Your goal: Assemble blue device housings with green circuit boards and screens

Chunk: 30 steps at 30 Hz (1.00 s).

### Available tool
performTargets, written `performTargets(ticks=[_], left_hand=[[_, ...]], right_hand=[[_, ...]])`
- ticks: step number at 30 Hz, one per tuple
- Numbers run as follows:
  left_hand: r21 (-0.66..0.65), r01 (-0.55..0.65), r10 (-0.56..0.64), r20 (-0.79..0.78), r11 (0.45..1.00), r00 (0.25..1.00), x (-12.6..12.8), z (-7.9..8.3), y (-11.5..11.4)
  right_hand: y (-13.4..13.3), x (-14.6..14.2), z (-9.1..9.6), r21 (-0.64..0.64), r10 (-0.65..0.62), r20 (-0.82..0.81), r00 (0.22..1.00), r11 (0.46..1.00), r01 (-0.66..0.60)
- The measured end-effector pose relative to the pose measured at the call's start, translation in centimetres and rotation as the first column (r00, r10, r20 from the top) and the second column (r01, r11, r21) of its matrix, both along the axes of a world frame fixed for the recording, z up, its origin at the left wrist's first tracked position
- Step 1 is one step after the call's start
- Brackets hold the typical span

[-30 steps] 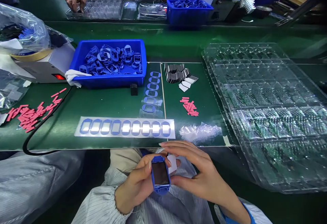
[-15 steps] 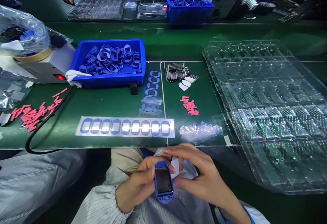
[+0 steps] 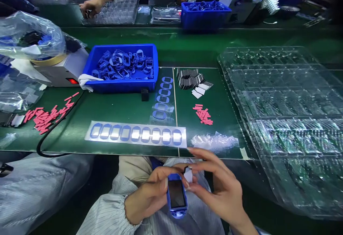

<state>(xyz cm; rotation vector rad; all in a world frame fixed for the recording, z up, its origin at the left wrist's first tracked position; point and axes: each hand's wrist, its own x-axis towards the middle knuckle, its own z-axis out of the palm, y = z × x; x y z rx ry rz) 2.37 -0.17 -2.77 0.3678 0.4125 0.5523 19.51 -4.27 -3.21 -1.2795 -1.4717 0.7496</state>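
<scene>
- Holding a small device (image 3: 177, 196) with a dark screen and blue frame, the left hand (image 3: 146, 194) grips it firmly, above the person's lap and just off the near edge of the surface.
- The right hand (image 3: 217, 181) has a narrow pinch on a small white tab (image 3: 188, 175), dark at its top corner, which has moved slightly clear of the device.
- A striped sleeve (image 3: 107, 213) covers the left forearm.
- On the green surface (image 3: 107, 110) ahead sits a blue bin (image 3: 120, 86) heaped with blue frames (image 3: 120, 63).
- In front of it lies a shiny sheet of blue rings (image 3: 135, 134), with a short column of more rings (image 3: 162, 97) to its right.
- Pink strips lie in two piles (image 3: 43, 119) (image 3: 203, 115), one far left, one right of center.
- Black-and-white strips (image 3: 189, 78) sit near the middle.
- Stacked clear trays (image 3: 281, 95) fill the right side.
- Across the belt, a co-worker's hand (image 3: 91, 8) rests on another clear tray (image 3: 115, 15).
</scene>
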Motion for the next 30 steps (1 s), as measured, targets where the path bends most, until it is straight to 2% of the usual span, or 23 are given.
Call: performTargets(ticks=[2,4,9,11,13,14,15,17,18,20,22,24,25,26,27,29,30], left_hand=[[0.006,0.000,0.000,0.017,1.000,1.000,0.3,0.1,0.1],[0.001,0.012,-0.012,0.023,1.000,1.000,0.6,0.1,0.2],[-0.013,-0.008,0.009,0.019,1.000,1.000,0.8,-0.6,0.1],[0.005,-0.027,0.027,-0.006,1.000,1.000,0.7,-1.0,0.1],[0.003,-0.039,0.039,-0.032,0.999,0.999,0.4,-1.3,0.3],[-0.014,-0.045,0.044,-0.044,0.999,0.998,0.2,-1.4,0.4],[-0.035,-0.050,0.048,-0.054,0.998,0.997,-0.1,-1.5,0.5],[-0.060,-0.060,0.056,-0.060,0.996,0.997,-0.5,-1.5,0.8],[-0.062,-0.060,0.057,-0.053,0.996,0.997,-0.8,-1.5,0.9],[-0.047,-0.065,0.064,-0.032,0.997,0.997,-1.2,-1.3,1.0],[0.001,-0.079,0.079,-0.023,0.997,0.997,-1.6,-1.0,1.1],[0.080,-0.097,0.099,-0.021,0.992,0.995,-2.1,-0.6,1.2],[0.128,-0.099,0.103,-0.018,0.987,0.995,-2.4,-0.4,1.2],[0.174,-0.097,0.101,-0.014,0.980,0.995,-2.7,-0.3,1.3],[0.211,-0.098,0.103,-0.009,0.973,0.995,-3.1,-0.1,1.4],[0.260,-0.114,0.115,0.008,0.959,0.993,-4.0,0.2,1.5],[0.277,-0.131,0.130,0.020,0.952,0.991,-4.5,0.3,1.5]], right_hand=[[-0.4,-0.3,-0.4,0.189,-0.149,0.117,0.982,0.974,0.126],[-0.8,-0.4,-0.4,0.302,-0.226,0.186,0.956,0.939,0.164],[-1.5,0.1,-0.2,0.362,-0.246,0.344,0.906,0.925,0.114],[-1.2,0.8,-1.0,0.382,-0.362,0.300,0.883,0.893,0.236],[-0.5,1.9,-2.4,0.424,-0.494,0.309,0.813,0.837,0.347],[-0.1,2.6,-3.3,0.451,-0.520,0.352,0.778,0.823,0.346],[0.3,3.2,-4.0,0.469,-0.508,0.417,0.754,0.831,0.300],[0.6,4.2,-5.1,0.464,-0.415,0.561,0.717,0.874,0.143],[0.6,4.5,-5.3,0.446,-0.375,0.606,0.701,0.891,0.091],[0.0,4.0,-5.1,0.397,-0.330,0.613,0.718,0.914,0.080],[-0.8,2.4,-4.2,0.279,-0.283,0.470,0.836,0.946,0.163],[-1.2,0.0,-3.0,-0.005,-0.241,0.097,0.966,0.970,0.243],[-1.1,-1.4,-2.4,-0.190,-0.234,-0.144,0.961,0.960,0.206],[-0.9,-2.8,-1.7,-0.356,-0.240,-0.364,0.900,0.929,0.103],[-0.5,-4.0,-1.1,-0.481,-0.261,-0.536,0.802,0.876,-0.036],[0.5,-6.2,0.0,-0.583,-0.310,-0.731,0.608,0.747,-0.320],[0.9,-7.1,0.4,-0.591,-0.329,-0.773,0.542,0.684,-0.428]])
